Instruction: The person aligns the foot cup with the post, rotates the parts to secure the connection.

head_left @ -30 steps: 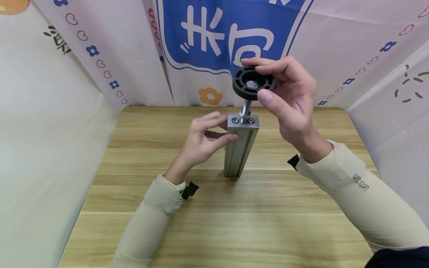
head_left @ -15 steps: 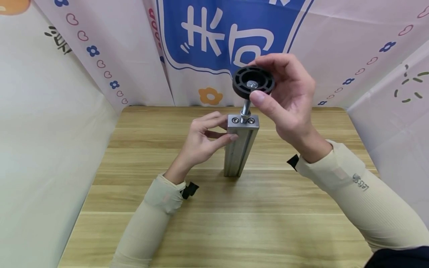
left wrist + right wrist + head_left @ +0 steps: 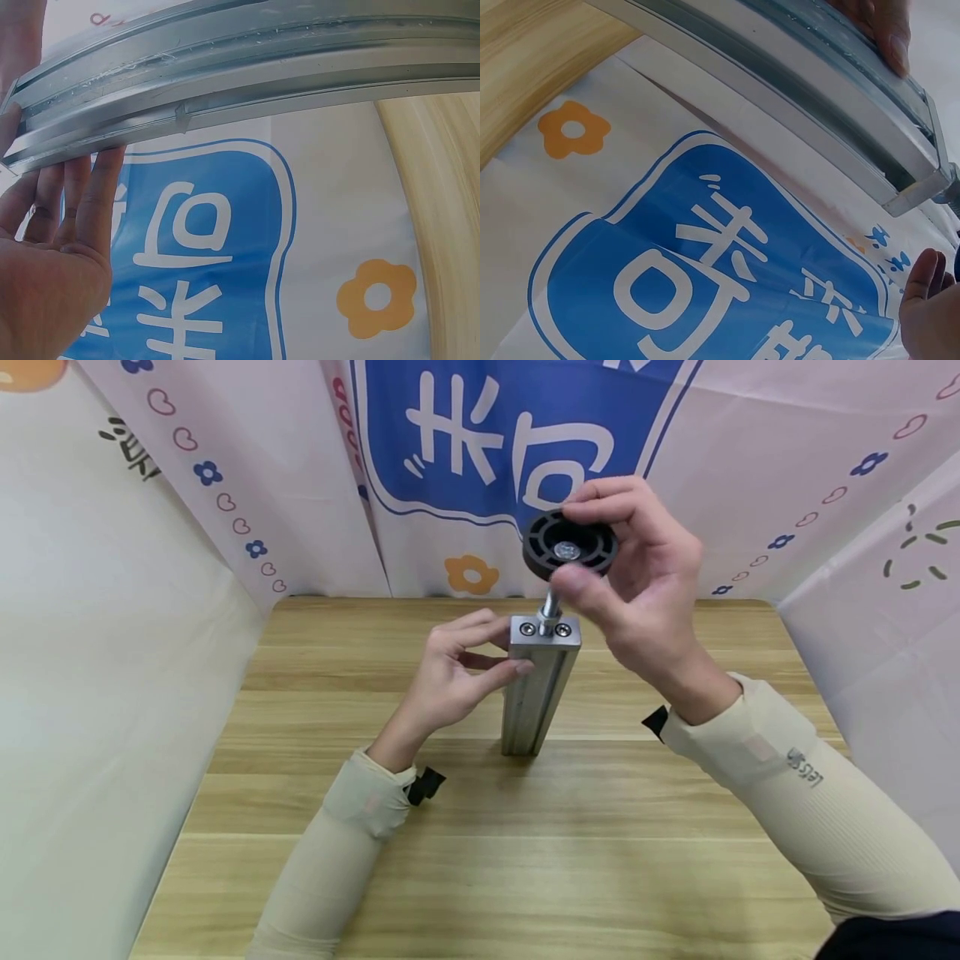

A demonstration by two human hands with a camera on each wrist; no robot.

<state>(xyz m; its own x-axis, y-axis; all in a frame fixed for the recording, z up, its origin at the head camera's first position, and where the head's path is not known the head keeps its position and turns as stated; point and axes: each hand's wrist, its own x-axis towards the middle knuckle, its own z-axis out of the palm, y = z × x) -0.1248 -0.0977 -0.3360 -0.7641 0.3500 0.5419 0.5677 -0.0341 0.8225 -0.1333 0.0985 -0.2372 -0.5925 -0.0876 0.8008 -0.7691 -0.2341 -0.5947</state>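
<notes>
A silver aluminium profile (image 3: 528, 702) stands upright on the wooden table. Its top end plate carries two screws and a threaded stud (image 3: 551, 606) with a nut. On top of the stud sits a black round levelling foot (image 3: 534, 558), ribbed hollow side up, a screw head at its centre. My left hand (image 3: 457, 672) holds the profile near its top, thumb on the near face. The fingers lie against the profile (image 3: 300, 52) in the left wrist view. With thumb and fingers my right hand (image 3: 652, 581) pinches the foot's rim; its thumb is blurred.
Behind the table (image 3: 300, 718) hangs a white cloth (image 3: 637, 560) with a blue sign (image 3: 465, 497) and an orange flower (image 3: 471, 575). Pale cloth walls stand at left and right. Bare wood lies around the profile's base.
My right thumb has swept left along the foot's near rim, while the fingers have shifted right along the far rim. The left hand and the profile keep their places.
</notes>
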